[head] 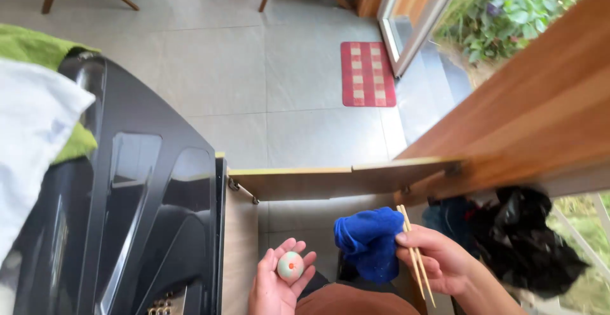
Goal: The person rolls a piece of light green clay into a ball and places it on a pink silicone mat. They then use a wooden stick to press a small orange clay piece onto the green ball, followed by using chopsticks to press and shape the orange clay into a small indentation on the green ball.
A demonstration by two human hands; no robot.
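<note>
Chopsticks (a wooden pair) are pinched in the closed right hand, angled downward beside a blue cloth. A small pale ball with an orange spot is cradled in the open left hand, palm up so it cannot roll off. A black appliance is seen at left.

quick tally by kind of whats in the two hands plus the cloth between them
Small round ball, in the left hand: 1
Wooden chopsticks, in the right hand: 2
Blue cloth: 1
Total: 4
</note>
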